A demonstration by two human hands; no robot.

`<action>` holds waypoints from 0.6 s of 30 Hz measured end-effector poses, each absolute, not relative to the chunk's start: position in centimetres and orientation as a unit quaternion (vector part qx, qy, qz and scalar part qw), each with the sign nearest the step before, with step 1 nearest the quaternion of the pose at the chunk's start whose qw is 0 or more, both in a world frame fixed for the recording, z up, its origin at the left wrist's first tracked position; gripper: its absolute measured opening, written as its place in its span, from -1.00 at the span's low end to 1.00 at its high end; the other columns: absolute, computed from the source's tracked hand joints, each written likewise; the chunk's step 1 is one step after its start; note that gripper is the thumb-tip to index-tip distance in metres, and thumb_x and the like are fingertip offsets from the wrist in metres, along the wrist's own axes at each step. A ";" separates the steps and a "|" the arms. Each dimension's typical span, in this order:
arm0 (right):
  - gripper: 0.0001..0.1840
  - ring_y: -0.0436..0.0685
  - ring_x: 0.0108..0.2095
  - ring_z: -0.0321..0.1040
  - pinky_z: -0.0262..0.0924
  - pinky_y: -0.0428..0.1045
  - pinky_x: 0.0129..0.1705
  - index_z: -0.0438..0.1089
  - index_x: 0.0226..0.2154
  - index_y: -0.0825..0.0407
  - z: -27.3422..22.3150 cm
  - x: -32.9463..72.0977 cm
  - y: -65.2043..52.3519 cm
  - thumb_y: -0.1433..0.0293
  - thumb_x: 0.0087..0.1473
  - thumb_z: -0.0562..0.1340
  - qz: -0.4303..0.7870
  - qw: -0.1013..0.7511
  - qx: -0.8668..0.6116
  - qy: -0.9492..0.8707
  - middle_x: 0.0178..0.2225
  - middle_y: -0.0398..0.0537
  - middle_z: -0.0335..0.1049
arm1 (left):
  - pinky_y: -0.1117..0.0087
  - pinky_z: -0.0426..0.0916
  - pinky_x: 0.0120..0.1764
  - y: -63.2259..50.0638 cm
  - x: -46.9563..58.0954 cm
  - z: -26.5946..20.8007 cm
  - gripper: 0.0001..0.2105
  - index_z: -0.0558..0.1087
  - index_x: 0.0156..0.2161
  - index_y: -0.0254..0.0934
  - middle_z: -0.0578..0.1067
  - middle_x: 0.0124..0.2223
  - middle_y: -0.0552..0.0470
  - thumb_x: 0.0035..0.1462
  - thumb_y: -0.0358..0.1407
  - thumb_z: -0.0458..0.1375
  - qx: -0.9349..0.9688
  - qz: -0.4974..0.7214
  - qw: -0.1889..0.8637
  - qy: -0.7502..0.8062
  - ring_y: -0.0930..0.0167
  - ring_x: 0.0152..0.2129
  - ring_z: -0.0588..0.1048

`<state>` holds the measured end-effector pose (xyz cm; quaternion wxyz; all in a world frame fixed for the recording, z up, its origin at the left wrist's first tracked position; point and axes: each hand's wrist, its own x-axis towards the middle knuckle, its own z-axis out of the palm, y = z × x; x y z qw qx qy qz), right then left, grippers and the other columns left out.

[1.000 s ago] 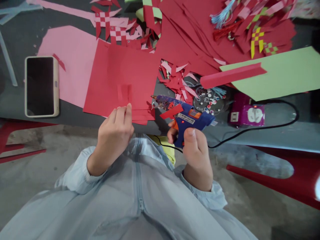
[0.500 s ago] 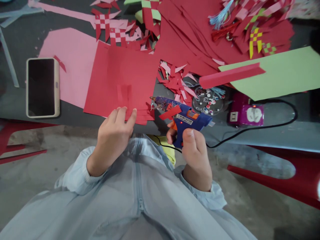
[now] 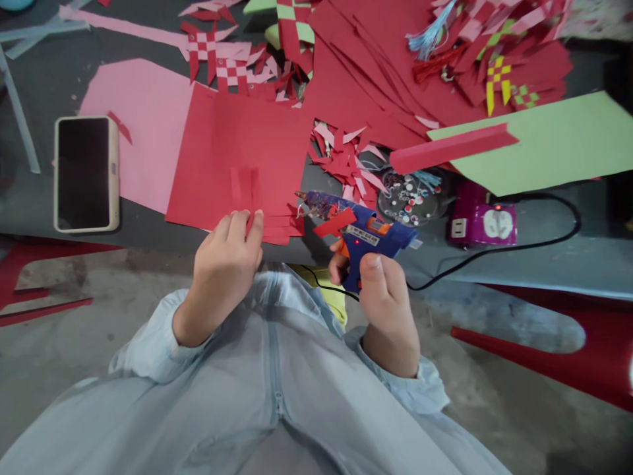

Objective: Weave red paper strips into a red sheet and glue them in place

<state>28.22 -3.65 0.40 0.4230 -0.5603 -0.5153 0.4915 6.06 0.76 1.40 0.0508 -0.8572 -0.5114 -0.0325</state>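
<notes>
My left hand (image 3: 225, 264) is at the table's front edge. Its fingers are drawn together around the lower end of a red paper strip (image 3: 243, 188), which lies on a large red sheet (image 3: 267, 138); the fingertips are partly hidden. In my right hand (image 3: 388, 300) is a blue hot glue gun (image 3: 363, 241), gripped by its handle, with an index finger by the orange trigger. Its nozzle points left over the right edge of the red sheet. A small red paper piece (image 3: 335, 223) sits on the gun's barrel, and thin glue strings cling near the tip.
A phone (image 3: 83, 175) lies at left beside pink paper (image 3: 141, 132). Beyond the gun are a clear dish of beads (image 3: 413, 201), red and pink scraps (image 3: 346, 161) and a purple power adapter (image 3: 482, 214) with a black cord. Green paper (image 3: 548, 145) lies at right.
The fingers of my left hand have closed inward on the red strip, the rightmost one moving left. My right hand still holds the glue gun in nearly the same place.
</notes>
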 end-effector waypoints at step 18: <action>-0.50 0.11 -0.53 0.30 0.21 0.06 -0.42 0.45 -0.30 -0.05 0.4 28.7 -4.1 0.00 0.36 -0.02 0.485 0.421 -0.562 -0.521 -0.58 -0.13 0.34 | 0.25 0.47 -0.03 2.1 3.4 1.3 -0.68 0.40 0.06 -0.19 0.57 -0.03 -0.02 0.28 -0.43 -0.06 -0.782 -0.220 -0.141 -0.566 0.35 -0.09 0.55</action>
